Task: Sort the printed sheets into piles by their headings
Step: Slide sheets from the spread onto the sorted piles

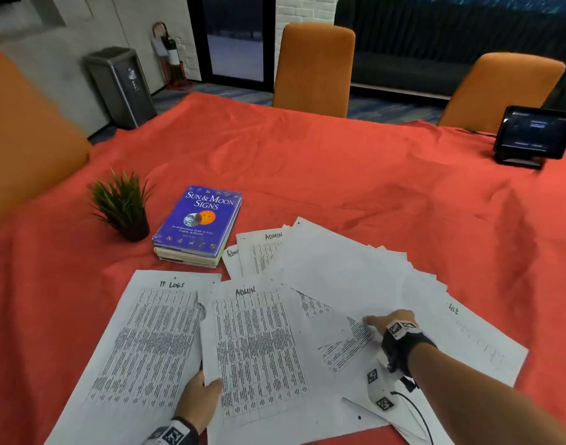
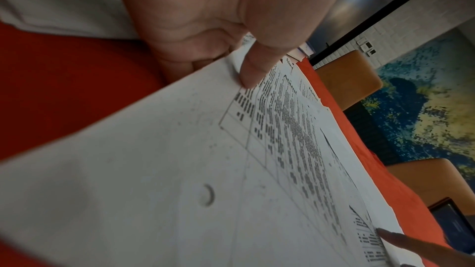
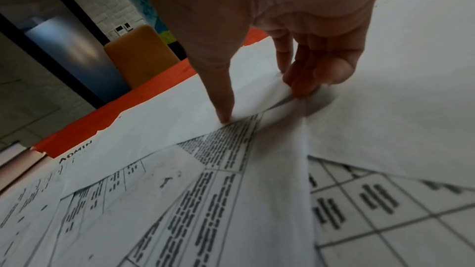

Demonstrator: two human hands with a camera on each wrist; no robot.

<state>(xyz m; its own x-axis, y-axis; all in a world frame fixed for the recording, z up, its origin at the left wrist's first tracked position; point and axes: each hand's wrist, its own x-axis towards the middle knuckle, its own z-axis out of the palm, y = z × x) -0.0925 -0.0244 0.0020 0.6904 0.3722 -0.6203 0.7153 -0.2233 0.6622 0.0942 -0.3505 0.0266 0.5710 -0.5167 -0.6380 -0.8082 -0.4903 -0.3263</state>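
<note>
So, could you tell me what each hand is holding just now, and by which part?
The left hand pinches the ADMIN sheet by its near left edge. The right hand pinches up the edge of a blank-faced sheet in the fanned pile.

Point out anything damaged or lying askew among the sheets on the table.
The IT LOGS sheet has a torn right edge near its top. The unsorted sheets under the right hand lie fanned and crooked, several face down, covering two Admin sheets. The left hand pinches the front ADMIN sheet.
</note>
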